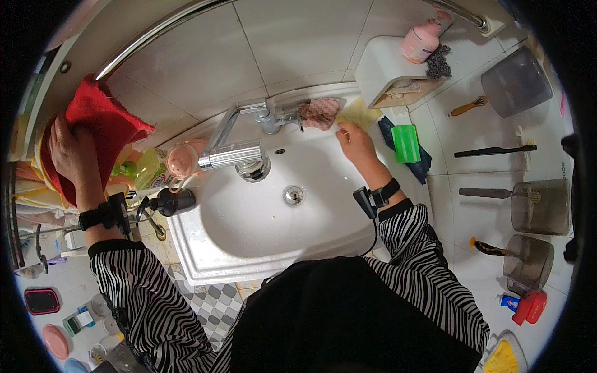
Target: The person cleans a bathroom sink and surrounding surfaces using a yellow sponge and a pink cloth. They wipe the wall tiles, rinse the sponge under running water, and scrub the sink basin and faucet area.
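At the left, my left hand grips a red cloth beside the wall rail, with the cloth hanging around the fingers. My right hand is over the back right rim of the white washbasin, its fingers curled in and nothing seen in them. Just behind it lies a thin yellow cloth; whether the fingertips touch it I cannot tell. A red-and-white checked cloth is bunched to its left. On the right rim, a green block rests on a dark blue cloth.
A chrome faucet stretches over the basin's left side. Near my left forearm stand a dark pump bottle and a pink cup. A pink pump bottle tops a white holder. Brushes and cups line the right wall.
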Demonstrator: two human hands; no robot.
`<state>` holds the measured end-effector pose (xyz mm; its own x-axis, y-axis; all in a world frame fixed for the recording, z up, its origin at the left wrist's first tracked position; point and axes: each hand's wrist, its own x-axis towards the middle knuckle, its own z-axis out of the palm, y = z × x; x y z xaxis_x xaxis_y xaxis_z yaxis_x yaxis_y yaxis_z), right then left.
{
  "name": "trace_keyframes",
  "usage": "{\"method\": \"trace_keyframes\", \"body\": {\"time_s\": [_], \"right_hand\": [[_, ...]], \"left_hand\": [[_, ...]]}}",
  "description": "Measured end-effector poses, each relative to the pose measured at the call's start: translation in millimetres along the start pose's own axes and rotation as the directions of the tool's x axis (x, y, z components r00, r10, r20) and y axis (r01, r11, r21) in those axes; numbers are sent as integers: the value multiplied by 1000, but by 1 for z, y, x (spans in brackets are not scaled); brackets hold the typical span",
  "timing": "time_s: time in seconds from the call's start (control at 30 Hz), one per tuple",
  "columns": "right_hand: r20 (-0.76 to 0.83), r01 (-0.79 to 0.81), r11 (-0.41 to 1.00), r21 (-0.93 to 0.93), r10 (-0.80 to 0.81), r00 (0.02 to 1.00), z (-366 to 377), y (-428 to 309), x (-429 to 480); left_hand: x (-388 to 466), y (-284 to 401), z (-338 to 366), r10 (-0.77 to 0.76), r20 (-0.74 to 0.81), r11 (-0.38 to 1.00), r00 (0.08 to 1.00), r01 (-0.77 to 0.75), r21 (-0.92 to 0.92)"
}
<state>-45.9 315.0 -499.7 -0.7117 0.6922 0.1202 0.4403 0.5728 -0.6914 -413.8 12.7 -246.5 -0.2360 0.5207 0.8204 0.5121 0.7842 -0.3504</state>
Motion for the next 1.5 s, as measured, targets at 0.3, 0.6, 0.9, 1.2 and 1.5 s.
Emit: {"method": "trace_keyframes", "body": {"time_s": [0.3, 0.6, 0.9, 1.2, 1.5], "right_hand": [[58, 84, 986, 145, -93, 994, 51, -53, 45], [-280, 307, 903, -301, -391, 877, 20, 11, 47], [-46, -179, 957, -230, 173, 984, 15, 61, 40], [-145, 465, 879, -101, -476, 868, 78, -60, 29], [154, -118, 926, 359, 66, 986, 104, -38, 22]], "left_hand": [[3, 5, -6, -8, 8, 999, 1000, 8, -31], [3, 3, -3, 8, -20, 1000, 1000, -8, 12], [2, 7, -5, 34, -45, 999, 998, -35, -27], [5, 12, -7, -4, -65, 998, 998, 0, -56], [5, 14, -10, 12, -58, 998, 998, -16, -67]]}}
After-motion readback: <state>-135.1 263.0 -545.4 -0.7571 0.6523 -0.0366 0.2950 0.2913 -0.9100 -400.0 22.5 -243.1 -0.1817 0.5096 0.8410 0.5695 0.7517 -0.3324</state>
